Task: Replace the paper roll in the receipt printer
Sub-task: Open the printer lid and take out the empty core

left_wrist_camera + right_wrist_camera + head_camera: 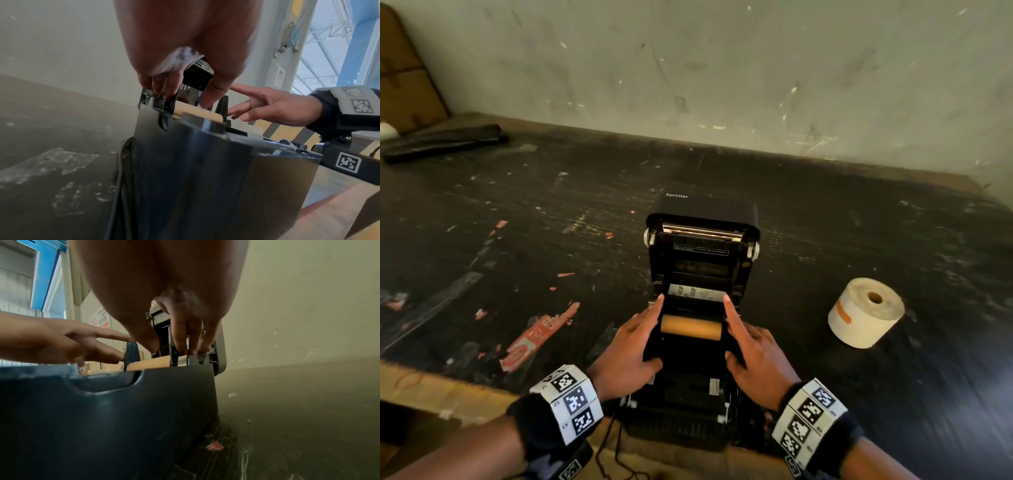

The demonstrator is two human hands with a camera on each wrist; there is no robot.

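The black receipt printer (698, 411) stands at the table's near edge with its lid (702, 219) tipped up and back. A bare brown cardboard core (691, 327) lies across the paper bay between two black side guides. My left hand (630, 346) pinches the left guide (164, 105), fingers outside, thumb inside by the core (191, 111). My right hand (756, 349) pinches the right guide (171, 344) the same way, with the core (152, 364) just below its thumb. A full white paper roll (866, 313) stands on end to the printer's right, untouched.
The dark, scuffed table (551, 212) carries torn red sticker scraps (534, 339) left of the printer. A flat black object (445, 142) lies at the far left, beside a leaning cardboard sheet (404, 78). A grey wall (722, 68) backs the table. A cable (613, 455) hangs off the front edge.
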